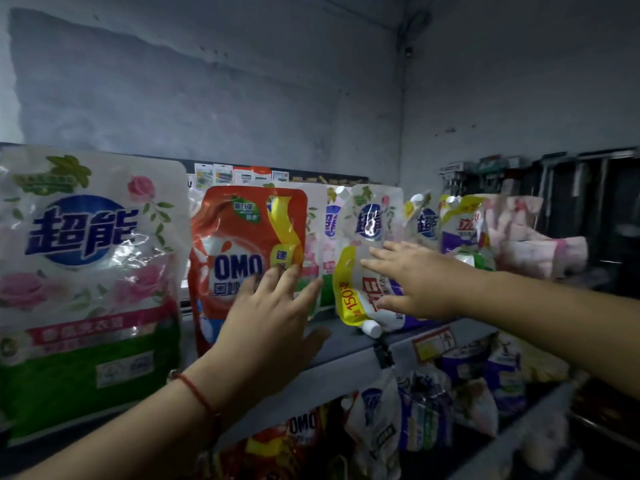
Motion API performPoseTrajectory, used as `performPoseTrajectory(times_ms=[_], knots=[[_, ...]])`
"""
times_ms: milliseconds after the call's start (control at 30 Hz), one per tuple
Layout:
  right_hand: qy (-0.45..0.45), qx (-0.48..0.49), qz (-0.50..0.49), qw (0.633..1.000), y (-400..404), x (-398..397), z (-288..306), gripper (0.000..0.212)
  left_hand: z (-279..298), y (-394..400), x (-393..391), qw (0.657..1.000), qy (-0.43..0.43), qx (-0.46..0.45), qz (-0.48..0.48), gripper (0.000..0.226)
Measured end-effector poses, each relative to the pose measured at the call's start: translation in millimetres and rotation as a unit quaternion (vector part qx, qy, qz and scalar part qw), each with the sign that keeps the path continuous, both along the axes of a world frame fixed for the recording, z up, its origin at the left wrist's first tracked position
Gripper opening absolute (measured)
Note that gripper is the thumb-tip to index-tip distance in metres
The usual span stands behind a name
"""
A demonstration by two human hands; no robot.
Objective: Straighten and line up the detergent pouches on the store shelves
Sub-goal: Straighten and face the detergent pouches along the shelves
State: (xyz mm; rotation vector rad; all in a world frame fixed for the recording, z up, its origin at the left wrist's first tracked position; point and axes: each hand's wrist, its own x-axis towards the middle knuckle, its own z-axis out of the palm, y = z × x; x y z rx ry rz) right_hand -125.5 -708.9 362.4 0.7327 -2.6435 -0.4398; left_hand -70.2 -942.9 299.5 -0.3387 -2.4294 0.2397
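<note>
My left hand (273, 306) lies flat, fingers straight, on the upright red OMO pouch (242, 258). My right hand (412, 278), also flat, presses the upside-down white pouch (360, 296) on the top shelf (346, 344), spout down; right is nearer.

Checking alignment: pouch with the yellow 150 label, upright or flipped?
Flipped: the yellow-labelled pouch has its white cap at the bottom, on the shelf.

Head view, close, facing the top shelf (346, 344) slightly rightward.
</note>
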Motion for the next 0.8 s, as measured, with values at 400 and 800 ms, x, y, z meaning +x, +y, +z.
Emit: performPoseTrajectory(times_ms=[400,800], knots=[[-0.016,-0.014,0.053,0.998,69,-95,-15,0.080,-24,111,-65,0.989,-0.115,-0.032,0.081,0.072],[-0.097,-0.164,0.184,0.964,73,-151,-12,0.074,-41,155,-100,0.973,-0.145,0.077,0.163,0.069]])
